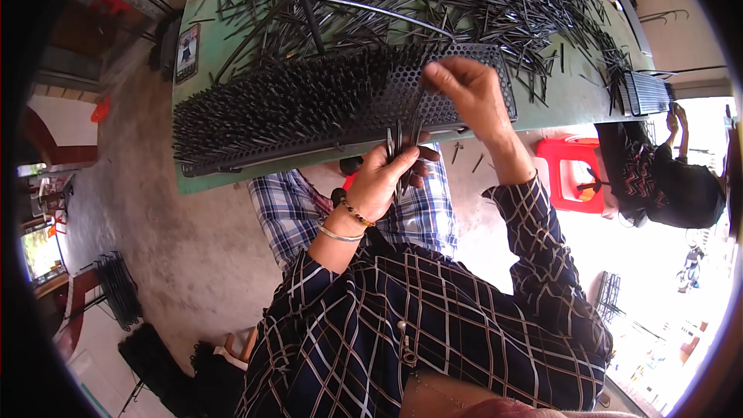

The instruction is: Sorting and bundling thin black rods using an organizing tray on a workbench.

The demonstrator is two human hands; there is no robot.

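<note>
My left hand [381, 174] is closed around a small bundle of thin black sticks [400, 156], held upright just in front of a black perforated rack [464, 57]. My right hand [469, 91] is above the rack's right part, thumb and fingers pinched together. A thin dark stick seems to run down from its fingertips, partly lost against the rack. Densely packed upright black sticks [279, 104] fill the rack's holes on the left and middle. Bare holes show toward the right end.
The green table [573, 85] bears a large heap of loose black sticks [464, 0]. A phone [187, 53] lies at its left edge. A dark post [306, 4] rises behind the rack. Beside a red stool [571, 174], another person [681, 178] is at the table's right end, near a filled rack [646, 94].
</note>
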